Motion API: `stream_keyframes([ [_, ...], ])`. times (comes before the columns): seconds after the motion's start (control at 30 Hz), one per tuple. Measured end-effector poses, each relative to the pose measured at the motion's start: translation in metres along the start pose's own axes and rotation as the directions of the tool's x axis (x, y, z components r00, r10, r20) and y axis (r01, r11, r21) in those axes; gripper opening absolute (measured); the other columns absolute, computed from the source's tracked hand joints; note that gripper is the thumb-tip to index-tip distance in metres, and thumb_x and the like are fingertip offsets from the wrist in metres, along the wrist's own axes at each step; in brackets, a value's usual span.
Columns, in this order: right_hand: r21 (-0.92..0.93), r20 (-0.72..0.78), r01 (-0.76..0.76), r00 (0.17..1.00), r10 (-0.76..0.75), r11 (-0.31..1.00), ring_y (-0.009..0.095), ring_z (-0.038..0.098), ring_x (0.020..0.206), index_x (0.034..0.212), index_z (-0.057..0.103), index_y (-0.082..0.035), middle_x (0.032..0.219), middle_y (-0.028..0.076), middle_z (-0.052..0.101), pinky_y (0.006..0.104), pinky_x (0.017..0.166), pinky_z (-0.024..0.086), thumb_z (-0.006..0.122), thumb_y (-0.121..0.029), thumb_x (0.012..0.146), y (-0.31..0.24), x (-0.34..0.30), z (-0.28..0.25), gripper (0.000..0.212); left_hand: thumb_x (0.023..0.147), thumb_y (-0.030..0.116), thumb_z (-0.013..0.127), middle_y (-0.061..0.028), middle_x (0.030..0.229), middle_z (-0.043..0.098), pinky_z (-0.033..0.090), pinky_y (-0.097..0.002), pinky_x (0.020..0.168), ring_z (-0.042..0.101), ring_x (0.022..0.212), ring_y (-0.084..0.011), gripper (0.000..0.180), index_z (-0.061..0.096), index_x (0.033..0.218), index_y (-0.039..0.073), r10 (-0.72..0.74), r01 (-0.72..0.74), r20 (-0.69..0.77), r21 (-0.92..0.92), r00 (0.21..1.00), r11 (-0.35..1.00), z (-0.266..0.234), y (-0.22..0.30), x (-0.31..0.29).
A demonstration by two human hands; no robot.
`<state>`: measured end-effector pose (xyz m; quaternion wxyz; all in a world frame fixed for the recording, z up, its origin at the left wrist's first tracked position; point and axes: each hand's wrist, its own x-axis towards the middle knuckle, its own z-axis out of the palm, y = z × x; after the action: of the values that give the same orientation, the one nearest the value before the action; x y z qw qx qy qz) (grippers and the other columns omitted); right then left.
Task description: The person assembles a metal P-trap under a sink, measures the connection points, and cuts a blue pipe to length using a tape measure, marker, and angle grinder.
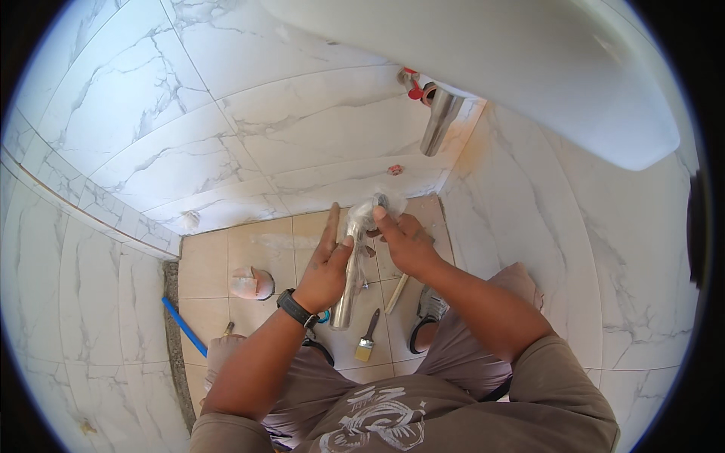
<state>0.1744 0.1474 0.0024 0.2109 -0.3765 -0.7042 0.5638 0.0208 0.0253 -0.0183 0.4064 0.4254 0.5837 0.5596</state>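
A curved chrome drain pipe (342, 308) is held up between my hands above the floor, its straight end pointing down toward me. Clear plastic wrap (361, 213) clings around its bent upper end. My left hand (323, 273), with a dark watch on the wrist, grips the pipe's straight part between thumb and fingers, one finger stretched out. At the bent end, my right hand (411, 245) has its thumb against the round metal opening, its other fingers curled behind. How firmly the right fingers hold the plastic is hard to see.
A white basin (529, 68) overhangs at upper right, with a chrome pipe (439, 124) hanging below and a red-handled valve (411, 83) on the marble-look wall. On the tiled floor are a paintbrush (368, 340), a pinkish-white container (253, 283), a wooden handle (396, 294) and a blue hose (183, 326).
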Motion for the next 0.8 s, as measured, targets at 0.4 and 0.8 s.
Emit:
stream_keyframes([
  [0.4,-0.031,0.244,0.111,0.965,-0.101,0.993,0.024,0.071,0.090,0.114,0.070,0.004,0.095,0.015,0.074,0.0403,0.082,0.054,0.056,-0.061,0.104,0.020,0.011,0.007,0.067,0.109,0.026,0.058,-0.0127,0.094,0.069,0.056,-0.0285,0.063,0.070,0.076,-0.0150,0.028,0.049,0.122,0.002,-0.156,0.147,-0.018,-0.241,0.988,0.959,-0.004,0.004,-0.006],
  [0.8,-0.405,0.215,0.101,0.976,-0.013,0.909,0.037,0.071,0.094,0.089,0.073,0.001,0.096,0.027,0.072,0.0440,0.089,0.053,0.048,-0.050,0.109,0.012,-0.003,0.016,0.060,0.106,0.032,0.064,-0.0114,0.084,0.064,0.056,-0.0341,0.047,0.068,0.057,-0.0202,0.034,0.046,0.109,0.004,-0.261,0.226,-0.049,-0.366,0.964,0.903,-0.003,0.002,-0.008],
])
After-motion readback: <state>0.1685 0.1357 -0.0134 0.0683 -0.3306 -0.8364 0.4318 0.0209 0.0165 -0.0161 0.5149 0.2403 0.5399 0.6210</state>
